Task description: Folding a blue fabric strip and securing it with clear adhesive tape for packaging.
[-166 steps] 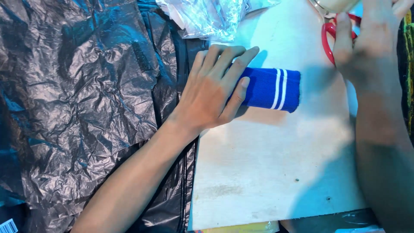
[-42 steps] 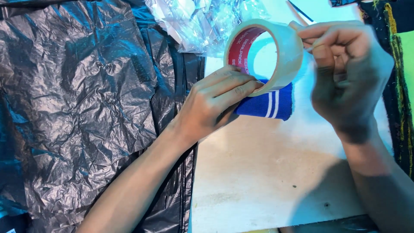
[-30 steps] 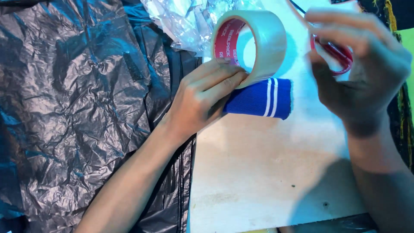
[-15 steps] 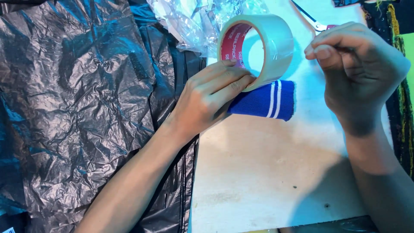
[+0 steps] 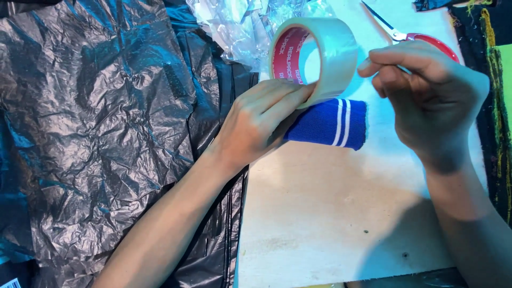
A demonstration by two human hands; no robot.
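**tapefan:** So the left hand (image 5: 256,125) is doing double duty here. Its fingers are curled around the lower rim of the tape roll (image 5: 317,61), holding it upright on edge, while the heel of the hand presses down on the blue knit cuff (image 5: 333,121). The right hand (image 5: 426,93) is closed in a pinch right at the outer face of the roll, thumb and forefinger together. I'd guess it's picking at the loose end, though I can't actually see the tape end itself.

**boardgeek:** Agreed. If I were doing it, I'd keep the roll braced against the cuff just like that so it doesn't spin, and work a fingernail along the edge instead of clawing at the middle. Clear tape splits into slivers if you rush it.

**tapefan:** Also keep the cuff pinned flat. It's sitting near the far edge of the pale wooden board (image 5: 330,213), closer to the board's left edge, touching the roll from below.

**boardgeek:** How does the cuff look to you?

**tapefan:** Rolled or folded into a short fat bundle, bright blue ribbed knit, two thin white stripes near its right end. Soft, so it'll squash under pressure. Roll is clear tape on a red-lined core.

**boardgeek:** Red-handled scissors (image 5: 426,40) are at the board's far right corner, partly behind the right hand. Crinkled black plastic sheeting (image 5: 106,117) off the left edge, clear plastic bags (image 5: 234,24) beyond the far edge.
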